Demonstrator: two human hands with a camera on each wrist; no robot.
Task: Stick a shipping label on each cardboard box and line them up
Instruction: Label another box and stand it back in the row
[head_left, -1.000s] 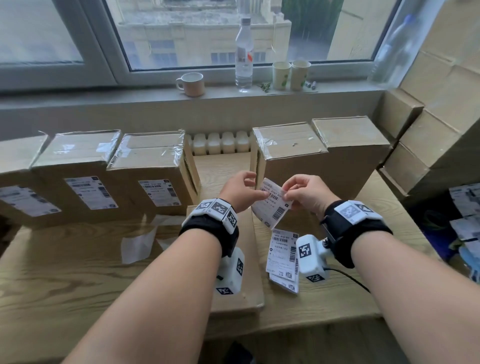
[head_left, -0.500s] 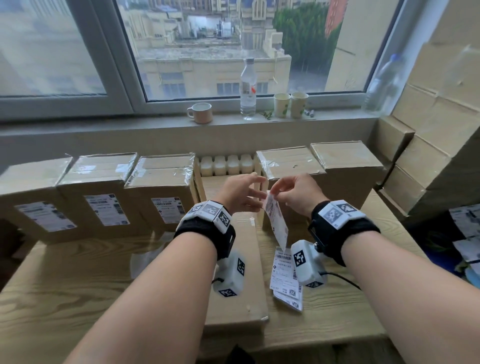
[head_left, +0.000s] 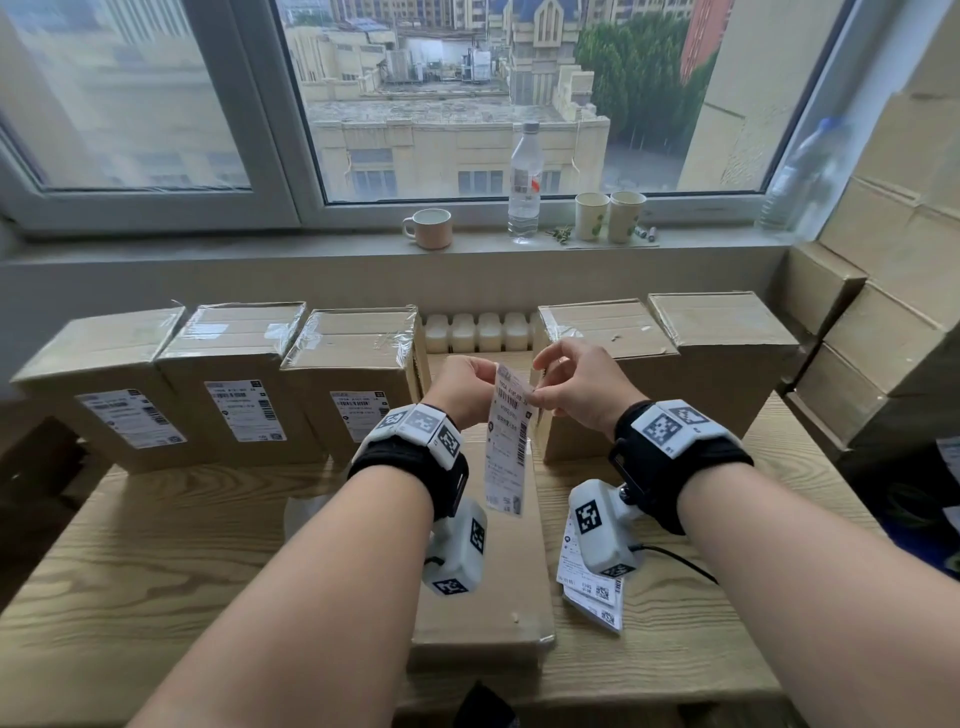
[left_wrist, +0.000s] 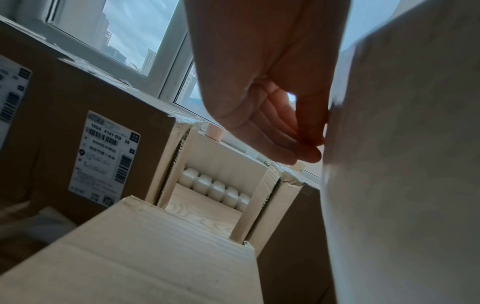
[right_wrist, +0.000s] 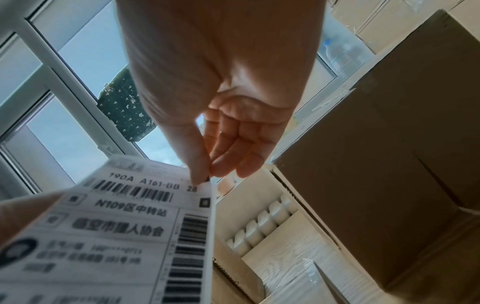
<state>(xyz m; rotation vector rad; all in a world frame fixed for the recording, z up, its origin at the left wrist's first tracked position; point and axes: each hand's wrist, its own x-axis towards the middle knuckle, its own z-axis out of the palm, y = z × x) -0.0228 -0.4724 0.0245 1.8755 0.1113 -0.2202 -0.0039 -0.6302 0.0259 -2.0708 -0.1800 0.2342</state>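
A white shipping label hangs lengthwise in the air between my hands. My left hand pinches its top left edge and my right hand pinches its top right corner. The right wrist view shows the printed face of the label under my thumb and forefinger. In the left wrist view only the label's blank back shows. Three labelled cardboard boxes stand in a row at the left. Two boxes with bare fronts stand at the right. A flat box lies below my hands.
A small pile of labels lies on the wooden table under my right wrist. White bottles stand in the gap between the box rows. More cartons are stacked at the right. A mug, a bottle and cups stand on the windowsill.
The label was held slantwise between both hands, then hung from the right hand with the left hand open. Now both hands pinch its top and it hangs straight down.
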